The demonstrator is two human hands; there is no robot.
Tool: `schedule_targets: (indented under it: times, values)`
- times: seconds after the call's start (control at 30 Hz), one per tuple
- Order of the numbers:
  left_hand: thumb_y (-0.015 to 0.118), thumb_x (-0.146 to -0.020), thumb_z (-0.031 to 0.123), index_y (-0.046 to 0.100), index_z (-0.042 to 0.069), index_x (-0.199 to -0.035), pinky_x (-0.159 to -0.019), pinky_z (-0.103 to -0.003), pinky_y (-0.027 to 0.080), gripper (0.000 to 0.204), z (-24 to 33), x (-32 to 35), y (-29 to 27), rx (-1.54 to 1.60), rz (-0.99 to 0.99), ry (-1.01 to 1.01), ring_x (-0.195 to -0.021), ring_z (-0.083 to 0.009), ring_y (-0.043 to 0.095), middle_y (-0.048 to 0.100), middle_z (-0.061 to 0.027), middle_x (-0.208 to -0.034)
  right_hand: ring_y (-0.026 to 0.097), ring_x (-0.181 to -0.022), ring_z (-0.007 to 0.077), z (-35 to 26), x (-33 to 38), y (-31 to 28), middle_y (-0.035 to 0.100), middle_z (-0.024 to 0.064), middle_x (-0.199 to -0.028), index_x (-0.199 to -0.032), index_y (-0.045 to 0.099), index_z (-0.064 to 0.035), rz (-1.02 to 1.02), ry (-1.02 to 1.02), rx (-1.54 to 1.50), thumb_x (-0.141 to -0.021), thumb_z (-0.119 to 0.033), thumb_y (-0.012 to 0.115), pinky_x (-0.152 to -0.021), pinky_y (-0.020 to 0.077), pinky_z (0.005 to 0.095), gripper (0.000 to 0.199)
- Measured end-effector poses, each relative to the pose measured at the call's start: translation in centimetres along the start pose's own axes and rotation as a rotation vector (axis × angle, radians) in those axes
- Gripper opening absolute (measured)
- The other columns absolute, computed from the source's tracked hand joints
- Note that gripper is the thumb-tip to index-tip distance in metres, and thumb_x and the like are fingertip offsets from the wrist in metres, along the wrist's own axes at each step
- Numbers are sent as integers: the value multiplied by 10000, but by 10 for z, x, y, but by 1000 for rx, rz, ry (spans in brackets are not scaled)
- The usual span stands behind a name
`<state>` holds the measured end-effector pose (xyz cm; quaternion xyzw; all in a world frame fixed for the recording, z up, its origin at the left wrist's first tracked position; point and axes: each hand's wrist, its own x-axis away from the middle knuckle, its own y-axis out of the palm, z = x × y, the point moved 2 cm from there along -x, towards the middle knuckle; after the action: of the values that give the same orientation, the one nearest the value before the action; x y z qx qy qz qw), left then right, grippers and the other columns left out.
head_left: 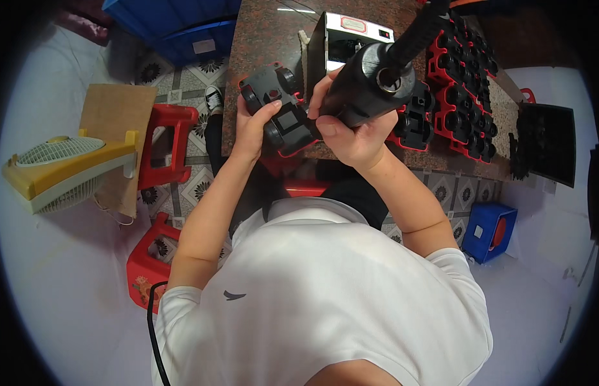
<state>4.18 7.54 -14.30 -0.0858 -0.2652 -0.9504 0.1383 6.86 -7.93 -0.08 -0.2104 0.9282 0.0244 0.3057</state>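
Note:
My left hand point(250, 130) is closed on the near-left side of a black and red toy car chassis point(288, 123), its wheels showing at the corners. The chassis is tilted over the table's near edge. My right hand point(356, 143) wraps round a thick black electric screwdriver point(367, 87), which has a corrugated cable sleeve at its upper end. The screwdriver's lower end points toward the chassis; its tip is hidden by my right hand, so I cannot tell whether it touches. Just beyond stands a white and black box-shaped machine point(353, 26), partly covered by the screwdriver.
Similar black and red chassis point(463, 96) stand in rows on the right of the speckled brown table point(264, 32); one point(415, 119) lies beside my right wrist. Red stools point(167, 148), a yellow fan point(61, 164) and blue bins point(177, 32) are at the left.

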Motion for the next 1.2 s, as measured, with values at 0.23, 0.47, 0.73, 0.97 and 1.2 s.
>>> schedule_targets:
  times: [0.23,0.47,0.73,0.97,1.2]
  values:
    - [701,-729,107,433,33,-1183,-884,-311,442,532,-3,-2,0,-1,-2,13,-988,-176,545,539,-82,-1082,571,-668,175,-1,3,-1,571,129,-818,-1132,427,22,22,-17,-42,-779,-184,716,-579,450,266,501]
    - [699,-732,119,438,37,-1182,-885,-317,443,527,1,6,-2,-11,40,2,-992,-178,544,540,-85,-1087,581,-624,169,-20,-17,-57,589,133,-772,-1119,415,23,285,-166,-230,-806,-350,691,-566,494,270,560]
    - [686,-741,134,462,58,-1171,-880,-315,446,491,8,-7,-2,-42,-2,-7,-991,-177,543,543,-70,-1078,587,-677,186,10,20,-64,582,139,-803,-1170,381,-16,354,-188,-121,-765,-309,740,-596,488,276,616]
    - [679,-752,150,453,67,-1196,-883,-317,442,505,9,-4,-1,-89,10,-4,-1007,-177,531,534,-69,-1090,584,-685,215,9,32,-59,558,138,-806,-1176,376,-38,323,-157,8,-782,-511,676,-616,531,346,684]
    - [674,-765,167,444,67,-1215,-890,-319,437,515,6,0,-11,-121,-2,22,-1018,-178,521,519,-68,-1114,588,-686,208,10,30,-60,565,137,-808,-1158,376,-12,326,-153,30,-775,-480,699,-618,526,328,686]
